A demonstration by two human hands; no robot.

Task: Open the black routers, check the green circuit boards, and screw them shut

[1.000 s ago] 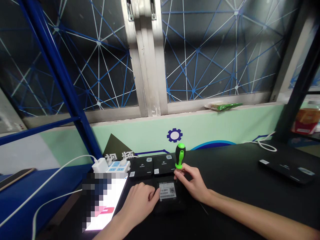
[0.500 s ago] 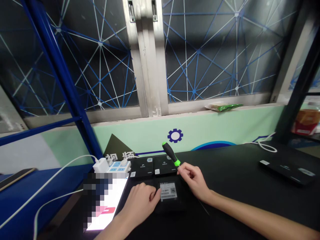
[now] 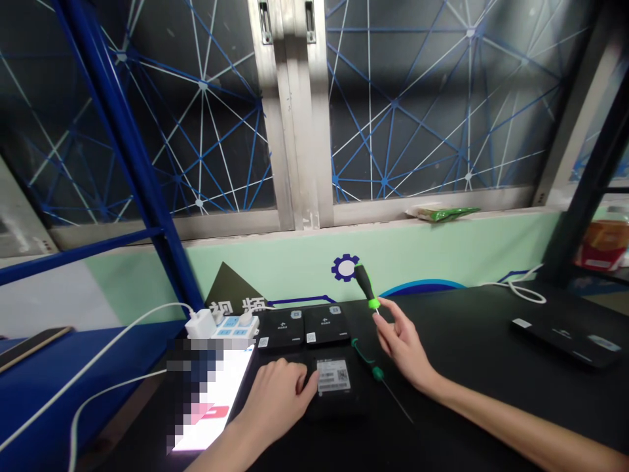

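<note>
A screwdriver (image 3: 366, 286) with a black and green handle tilts upward above the table, its shaft pinched between the thumb and fingers of my right hand (image 3: 405, 344). Beneath it lies a black box (image 3: 339, 403) with a white printed label facing up. Curled at the box's left edge, my left hand (image 3: 280, 396) has its thumb against it beside the label; its other fingertips are hidden. Between the box and my right hand, a second screwdriver (image 3: 377, 373) with a dark green-trimmed handle lies on the table.
Two flat black boxes, one left (image 3: 281, 329) and one right (image 3: 327, 325), sit behind the labelled box. To the left are a lit screen (image 3: 221, 393), a power strip (image 3: 236, 328) and white cables (image 3: 118, 328). Another black box (image 3: 565, 342) lies far right.
My right hand has moved right and slightly up with the screwdriver, uncovering the second screwdriver on the table. My left hand stays at the labelled box.
</note>
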